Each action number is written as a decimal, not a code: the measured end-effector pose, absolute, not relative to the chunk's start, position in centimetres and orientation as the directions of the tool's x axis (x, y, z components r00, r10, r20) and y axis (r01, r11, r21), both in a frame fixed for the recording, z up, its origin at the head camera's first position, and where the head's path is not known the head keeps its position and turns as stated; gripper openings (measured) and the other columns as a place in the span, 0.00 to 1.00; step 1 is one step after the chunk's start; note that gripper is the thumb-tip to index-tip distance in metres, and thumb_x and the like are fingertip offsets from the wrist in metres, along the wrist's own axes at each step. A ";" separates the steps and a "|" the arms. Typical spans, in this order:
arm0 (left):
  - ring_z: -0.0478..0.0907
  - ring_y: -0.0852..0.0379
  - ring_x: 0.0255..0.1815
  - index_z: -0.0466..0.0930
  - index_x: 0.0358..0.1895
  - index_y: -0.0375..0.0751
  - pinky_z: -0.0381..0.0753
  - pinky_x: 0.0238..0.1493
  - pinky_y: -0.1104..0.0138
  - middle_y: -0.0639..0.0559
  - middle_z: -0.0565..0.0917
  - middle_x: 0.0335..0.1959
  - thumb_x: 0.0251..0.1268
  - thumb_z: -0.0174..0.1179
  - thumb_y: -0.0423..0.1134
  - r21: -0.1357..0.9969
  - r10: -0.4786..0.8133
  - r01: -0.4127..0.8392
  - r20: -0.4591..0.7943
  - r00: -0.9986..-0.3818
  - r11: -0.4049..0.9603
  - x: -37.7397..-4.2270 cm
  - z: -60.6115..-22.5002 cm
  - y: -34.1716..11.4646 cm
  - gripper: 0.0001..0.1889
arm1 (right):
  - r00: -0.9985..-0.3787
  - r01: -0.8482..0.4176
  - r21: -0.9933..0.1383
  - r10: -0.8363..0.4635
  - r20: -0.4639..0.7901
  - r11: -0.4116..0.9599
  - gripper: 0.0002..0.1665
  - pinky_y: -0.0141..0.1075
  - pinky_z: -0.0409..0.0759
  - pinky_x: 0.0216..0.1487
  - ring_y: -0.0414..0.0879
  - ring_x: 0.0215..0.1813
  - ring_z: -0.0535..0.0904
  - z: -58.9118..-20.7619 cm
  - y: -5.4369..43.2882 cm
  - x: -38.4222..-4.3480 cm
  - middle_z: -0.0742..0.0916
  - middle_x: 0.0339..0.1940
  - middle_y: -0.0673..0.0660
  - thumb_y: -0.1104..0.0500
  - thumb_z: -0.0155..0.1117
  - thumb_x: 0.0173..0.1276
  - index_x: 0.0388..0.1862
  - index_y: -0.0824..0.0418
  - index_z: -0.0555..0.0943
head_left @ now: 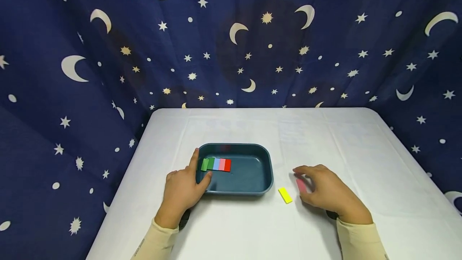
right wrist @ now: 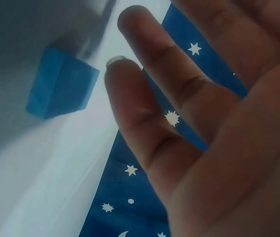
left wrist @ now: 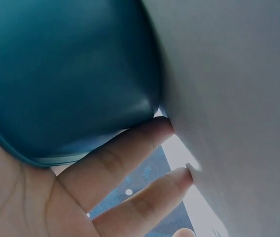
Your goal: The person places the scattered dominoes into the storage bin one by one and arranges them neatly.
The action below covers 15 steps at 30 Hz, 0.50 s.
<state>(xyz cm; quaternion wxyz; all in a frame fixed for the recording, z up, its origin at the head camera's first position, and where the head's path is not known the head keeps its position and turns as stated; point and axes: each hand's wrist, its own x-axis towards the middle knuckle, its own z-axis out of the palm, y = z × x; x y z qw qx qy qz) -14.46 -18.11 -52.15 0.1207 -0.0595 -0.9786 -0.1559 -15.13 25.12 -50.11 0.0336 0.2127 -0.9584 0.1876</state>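
Observation:
A dark teal tray (head_left: 252,179) sits on the white table (head_left: 361,151). In its left part lies a row of small flat tiles (head_left: 215,164), running from green through blue and pink to red. My left hand (head_left: 185,185) holds the tray's left rim: thumb hooked inside, index finger along the edge, palm against the wall (left wrist: 71,74). My right hand (head_left: 325,189) hovers to the right of the tray, fingers loosely spread over a pink tile (head_left: 301,185) and gripping nothing. A yellow tile (head_left: 285,195) lies between tray and hand. The right wrist view shows straight fingers (right wrist: 145,113) and a blue-looking block (right wrist: 61,84).
A dark blue curtain (head_left: 231,39) with moons and stars hangs behind and along both sides of the table. The white cloth stretches bare to the far edge and to the right. Cream sleeves (head_left: 357,240) cover both forearms.

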 end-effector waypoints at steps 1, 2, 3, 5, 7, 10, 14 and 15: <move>0.87 0.43 0.32 0.55 0.86 0.45 0.77 0.46 0.40 0.40 0.90 0.39 0.73 0.56 0.67 0.291 0.078 0.154 0.255 -0.964 0.944 -14.4 -52.1 -18.1 0.47 | -0.908 -0.419 -0.345 -0.394 0.144 0.840 0.37 0.56 0.80 0.56 0.53 0.53 0.83 -50.1 25.1 -15.1 0.90 0.51 0.51 0.58 0.83 0.48 0.62 0.54 0.85; 0.87 0.43 0.33 0.55 0.86 0.45 0.77 0.46 0.40 0.40 0.90 0.40 0.73 0.56 0.67 0.292 0.079 0.154 0.255 -0.964 0.944 -14.4 -52.1 -18.2 0.47 | -0.908 -0.420 -0.344 -0.394 0.144 0.840 0.38 0.56 0.80 0.56 0.53 0.54 0.83 -50.0 25.1 -15.1 0.90 0.51 0.51 0.58 0.83 0.48 0.62 0.54 0.86; 0.87 0.43 0.34 0.55 0.86 0.45 0.77 0.46 0.40 0.39 0.91 0.41 0.73 0.55 0.67 0.292 0.079 0.155 0.256 -0.963 0.944 -14.5 -52.2 -18.2 0.47 | -0.907 -0.420 -0.343 -0.395 0.145 0.840 0.38 0.55 0.80 0.56 0.53 0.54 0.83 -50.0 25.1 -15.1 0.90 0.51 0.51 0.58 0.84 0.47 0.62 0.55 0.86; 0.88 0.42 0.34 0.55 0.86 0.45 0.77 0.46 0.40 0.39 0.91 0.43 0.73 0.55 0.67 0.291 0.078 0.156 0.261 -0.962 0.944 -14.5 -52.2 -18.2 0.47 | -0.908 -0.419 -0.344 -0.395 0.142 0.840 0.39 0.55 0.80 0.56 0.52 0.53 0.83 -50.0 25.1 -15.1 0.90 0.51 0.51 0.57 0.84 0.47 0.62 0.55 0.86; 0.88 0.42 0.35 0.55 0.86 0.45 0.77 0.45 0.40 0.39 0.91 0.44 0.73 0.55 0.67 0.288 0.078 0.156 0.266 -0.961 0.945 -14.5 -52.2 -18.2 0.47 | -0.908 -0.419 -0.349 -0.396 0.138 0.838 0.39 0.54 0.80 0.56 0.52 0.53 0.82 -50.0 25.2 -15.0 0.90 0.50 0.50 0.57 0.85 0.47 0.62 0.54 0.86; 0.88 0.42 0.34 0.55 0.86 0.45 0.77 0.43 0.40 0.39 0.91 0.43 0.73 0.55 0.67 0.286 0.081 0.161 0.270 -0.959 0.945 -14.5 -52.2 -18.2 0.46 | -0.912 -0.408 -0.355 -0.389 0.127 0.841 0.40 0.54 0.80 0.55 0.51 0.53 0.82 -50.1 25.3 -15.0 0.90 0.49 0.48 0.58 0.85 0.46 0.63 0.54 0.85; 0.87 0.42 0.33 0.55 0.86 0.45 0.77 0.42 0.41 0.40 0.91 0.40 0.73 0.55 0.67 0.284 0.085 0.163 0.268 -0.960 0.945 -14.5 -52.3 -18.1 0.46 | -0.918 -0.395 -0.364 -0.380 0.113 0.844 0.41 0.53 0.80 0.55 0.51 0.53 0.82 -50.3 25.5 -15.0 0.90 0.49 0.46 0.58 0.86 0.46 0.63 0.53 0.85; 0.87 0.41 0.32 0.55 0.86 0.45 0.77 0.42 0.41 0.40 0.90 0.39 0.73 0.55 0.67 0.284 0.086 0.164 0.269 -0.959 0.945 -14.5 -52.3 -18.1 0.46 | -0.918 -0.394 -0.365 -0.381 0.111 0.843 0.41 0.53 0.80 0.55 0.51 0.53 0.82 -50.3 25.5 -15.0 0.90 0.49 0.45 0.58 0.86 0.46 0.64 0.52 0.85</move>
